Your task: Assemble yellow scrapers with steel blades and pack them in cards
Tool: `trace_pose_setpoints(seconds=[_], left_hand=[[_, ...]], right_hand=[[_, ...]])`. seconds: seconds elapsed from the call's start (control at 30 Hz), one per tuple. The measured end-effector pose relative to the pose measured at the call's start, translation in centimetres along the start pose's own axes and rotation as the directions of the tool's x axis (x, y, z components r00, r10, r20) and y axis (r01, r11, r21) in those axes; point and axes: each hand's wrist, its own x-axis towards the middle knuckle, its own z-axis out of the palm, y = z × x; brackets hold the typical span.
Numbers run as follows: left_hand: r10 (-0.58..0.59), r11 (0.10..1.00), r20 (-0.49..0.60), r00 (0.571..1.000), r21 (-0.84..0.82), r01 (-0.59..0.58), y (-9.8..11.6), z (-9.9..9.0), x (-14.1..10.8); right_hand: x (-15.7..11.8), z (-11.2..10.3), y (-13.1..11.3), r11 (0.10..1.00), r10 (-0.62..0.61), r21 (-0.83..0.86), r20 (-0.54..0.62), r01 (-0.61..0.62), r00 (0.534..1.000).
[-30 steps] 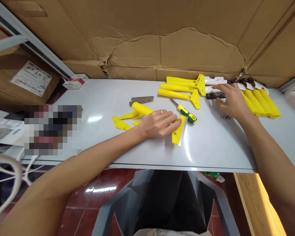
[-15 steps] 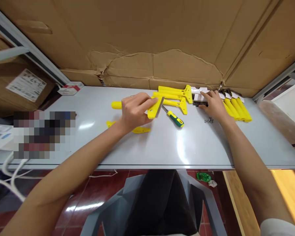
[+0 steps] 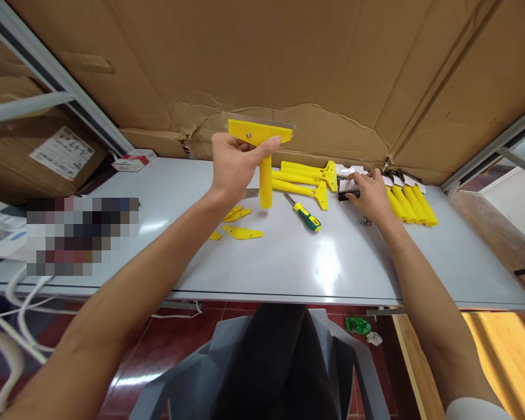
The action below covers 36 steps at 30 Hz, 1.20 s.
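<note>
A yellow scraper [image 3: 266, 175] with a wide blade along its top is gripped near the head by my left hand [image 3: 236, 163], raised above the table with its handle hanging down. My right hand [image 3: 370, 195] rests at a small dark box [image 3: 346, 190] near the back; its fingers are bent over the box, and their undersides are hidden. Between the hands lie several yellow scraper handles [image 3: 301, 175] and a green and yellow screwdriver [image 3: 307, 217]. Small screws [image 3: 364, 221] sit beside my right wrist. Loose yellow plates [image 3: 242, 233] lie below my left hand.
More yellow scrapers [image 3: 409, 204] lie in a row at the right, with dark heads and white labels. A red and white box [image 3: 134, 160] stands at the back left. Tall cardboard [image 3: 280, 70] closes off the back of the grey table [image 3: 262, 274].
My left hand has lifted and turned the scraper, so its blade now runs along the top and its handle points down. My right hand has stayed near the dark box, fingers more bent.
</note>
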Motion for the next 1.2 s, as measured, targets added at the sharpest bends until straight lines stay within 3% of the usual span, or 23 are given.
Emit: trace_pose_setpoints(seconds=[0.1, 0.2, 0.27, 0.3, 0.37, 0.43, 0.5, 0.57, 0.73, 0.87, 1.07, 1.2], left_hand=[[-0.065, 0.996, -0.034, 0.997, -0.067, 0.062, -0.6, -0.4, -0.1], [-0.188, 0.976, -0.038, 0.981, -0.121, 0.182, -0.9, -1.0, -0.4], [-0.253, 0.954, -0.014, 0.967, -0.168, 0.247, -1.0, -1.5, -0.6], [-0.275, 0.943, 0.012, 0.961, -0.191, 0.272, -1.2, -1.7, -0.7], [-0.284, 0.929, 0.056, 0.957, -0.23, 0.289, -1.7, -2.3, -0.8], [-0.261, 0.932, 0.087, 0.961, -0.237, 0.275, -2.6, -3.0, -0.7], [-0.229, 0.944, 0.092, 0.969, -0.222, 0.244, -3.7, -3.9, -0.3], [-0.193, 0.961, 0.094, 0.977, -0.184, 0.208, -4.7, -4.8, 0.2], [-0.135, 0.979, 0.106, 0.985, -0.138, 0.149, -5.5, -5.5, 0.6], [-0.231, 0.941, 0.044, 0.972, -0.245, 0.235, -4.6, -4.1, -0.5], [-0.258, 0.899, 0.068, 0.964, -0.35, 0.265, -3.0, -2.5, -1.8], [-0.273, 0.886, 0.096, 0.957, -0.364, 0.289, -2.3, -2.1, -2.3]], right_hand=[[0.0, -0.7, -0.5, 0.999, 0.003, 0.032, -0.087, 0.0, 0.996], [-0.2, -1.5, -1.3, 0.977, 0.058, 0.211, -0.336, 0.015, 0.94], [-0.3, -1.9, -2.2, 0.887, 0.179, 0.458, -0.446, 0.052, 0.877], [-0.3, -2.1, -2.8, 0.797, 0.253, 0.599, -0.448, 0.078, 0.858], [-0.6, -2.4, -4.3, 0.544, 0.368, 0.832, -0.35, 0.105, 0.862], [-0.9, -2.6, -5.8, 0.315, 0.407, 0.947, -0.201, 0.07, 0.891], [-1.2, -2.8, -7.0, 0.182, 0.399, 0.983, -0.076, 0.003, 0.914], [-1.4, -3.0, -7.7, 0.114, 0.381, 0.992, 0.008, -0.056, 0.924], [-1.9, -3.0, -8.4, 0.081, 0.37, 0.993, 0.055, -0.091, 0.927], [-2.0, -2.7, -8.8, 0.051, 0.361, 0.994, 0.068, -0.093, 0.93], [-1.9, -2.9, -9.1, 0.022, 0.363, 0.995, 0.08, -0.094, 0.929], [-1.7, -2.8, -8.8, 0.047, 0.454, 0.993, 0.078, -0.112, 0.887]])
